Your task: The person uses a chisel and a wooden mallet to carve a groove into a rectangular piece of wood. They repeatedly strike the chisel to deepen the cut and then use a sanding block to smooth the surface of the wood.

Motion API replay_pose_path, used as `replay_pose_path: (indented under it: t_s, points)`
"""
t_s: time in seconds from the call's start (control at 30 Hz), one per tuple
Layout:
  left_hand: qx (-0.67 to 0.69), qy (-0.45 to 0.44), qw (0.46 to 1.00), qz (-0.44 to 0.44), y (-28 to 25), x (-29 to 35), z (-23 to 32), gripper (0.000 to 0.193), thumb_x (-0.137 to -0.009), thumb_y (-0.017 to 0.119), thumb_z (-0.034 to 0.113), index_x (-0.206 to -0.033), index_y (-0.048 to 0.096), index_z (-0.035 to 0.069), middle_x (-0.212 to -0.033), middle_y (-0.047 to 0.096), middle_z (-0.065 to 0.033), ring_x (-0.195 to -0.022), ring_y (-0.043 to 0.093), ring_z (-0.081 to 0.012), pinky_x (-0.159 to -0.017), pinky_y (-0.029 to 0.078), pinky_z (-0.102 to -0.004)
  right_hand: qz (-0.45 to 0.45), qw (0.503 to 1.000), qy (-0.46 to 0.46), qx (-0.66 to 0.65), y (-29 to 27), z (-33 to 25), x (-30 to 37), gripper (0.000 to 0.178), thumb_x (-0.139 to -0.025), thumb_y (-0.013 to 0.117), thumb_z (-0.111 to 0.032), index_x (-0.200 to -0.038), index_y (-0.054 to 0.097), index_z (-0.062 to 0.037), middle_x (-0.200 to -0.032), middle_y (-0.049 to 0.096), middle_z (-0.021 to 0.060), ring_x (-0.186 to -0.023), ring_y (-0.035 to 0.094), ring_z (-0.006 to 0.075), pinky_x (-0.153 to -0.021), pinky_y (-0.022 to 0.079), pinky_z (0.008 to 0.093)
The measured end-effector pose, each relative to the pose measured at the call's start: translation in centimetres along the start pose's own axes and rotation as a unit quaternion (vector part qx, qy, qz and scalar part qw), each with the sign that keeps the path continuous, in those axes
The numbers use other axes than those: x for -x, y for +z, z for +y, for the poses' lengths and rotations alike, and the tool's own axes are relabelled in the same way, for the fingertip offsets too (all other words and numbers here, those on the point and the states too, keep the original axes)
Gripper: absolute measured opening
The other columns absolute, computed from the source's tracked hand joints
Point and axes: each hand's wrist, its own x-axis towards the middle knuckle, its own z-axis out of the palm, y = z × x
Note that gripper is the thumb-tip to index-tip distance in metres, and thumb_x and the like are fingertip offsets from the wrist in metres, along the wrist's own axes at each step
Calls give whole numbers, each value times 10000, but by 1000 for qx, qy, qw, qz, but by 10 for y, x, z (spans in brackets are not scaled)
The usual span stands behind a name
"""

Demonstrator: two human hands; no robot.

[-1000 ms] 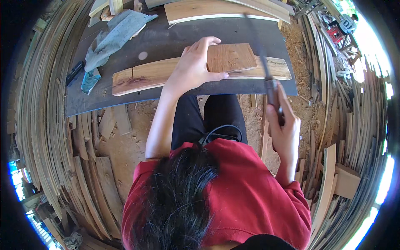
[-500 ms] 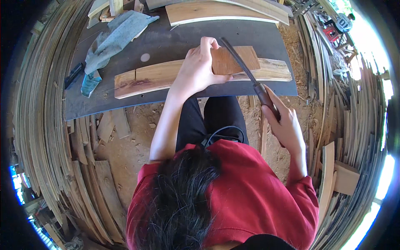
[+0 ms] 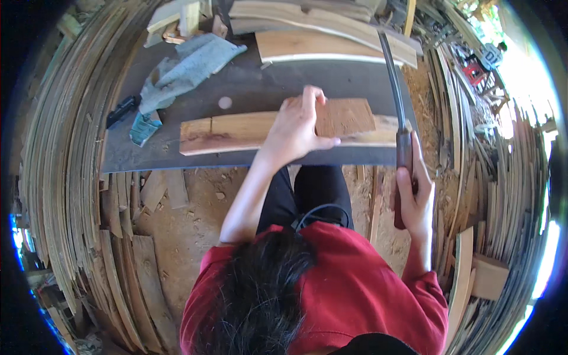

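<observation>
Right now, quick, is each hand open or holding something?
Left hand: closed on the left end of a brown wood block.
Right hand: closed around the brown handle of a long, thin tool.

Dark lettering [image 3: 490, 55] stood on the pale shirt [image 3: 492, 63] of a person [image 3: 502, 46] in the background, at the upper right: a short group of bold characters, large for the cloth but small and soft at that distance. Toward the left end of the worktop [image 3: 248, 80], a crumpled blue-green wrapper [image 3: 145, 128] bore lighter and darker patches, too small and blurred to tell whether they were writing.
</observation>
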Motion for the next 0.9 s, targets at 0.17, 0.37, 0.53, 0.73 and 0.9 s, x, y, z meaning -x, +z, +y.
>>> replay_pose_path:
  t_s: [0.17, 0.37, 0.53, 0.73, 0.9]
  points:
    - [-2, -4, 1000, -11, 0, -1, -1, 788, -623, 861, 391, -1112, 354, 38, -1038, 542, -154, -1016, 576, -357, -939, 407, -435, -85, 993, 70, 41, -5, 4, -3, 531, -923, 554, -103, -1435, 414, -115, -778, 668, 124, -524, 516, 87, -543, 475, 293]
    - [-3, -9, 1000, -9, 2, 0, -1, 799, -613, 864, 403, -1107, 348, 45, -1049, 530, -146, -1032, 570, -349, -949, 398, -442, -52, 993, 83, -68, 3, 13, 12, 536, -932, 556, -137, -1445, 414, -196, -631, 582, 86, -462, 489, 70, -474, 443, 280]
    - [-9, -8, 1000, -7, 2, 0, 1, 804, -607, 867, 400, -1111, 347, 51, -1042, 526, -139, -1036, 570, -348, -952, 383, -452, -27, 996, 75, -32, 11, 17, 13, 530, -927, 570, -147, -1436, 429, -191, -608, 594, 94, -471, 553, 104, -512, 476, 303]
    - [-20, -26, 999, -25, 0, 0, 3, 799, -616, 857, 415, -1112, 346, 54, -1038, 530, -136, -1044, 569, -346, -942, 378, -444, -98, 993, 50, 46, 14, 12, 12, 547, -918, 569, -122, -1441, 411, -144, -747, 685, 152, -507, 580, 113, -543, 499, 299]
    - [-12, -5, 1000, 1, 1, 2, 2, 779, -618, 858, 412, -1098, 349, 69, -1057, 557, -149, -1034, 583, -349, -944, 369, -461, 18, 997, 71, -39, 11, 7, 15, 555, -914, 588, -155, -1439, 407, -173, -804, 700, 184, -669, 678, 352, -639, 502, 402]
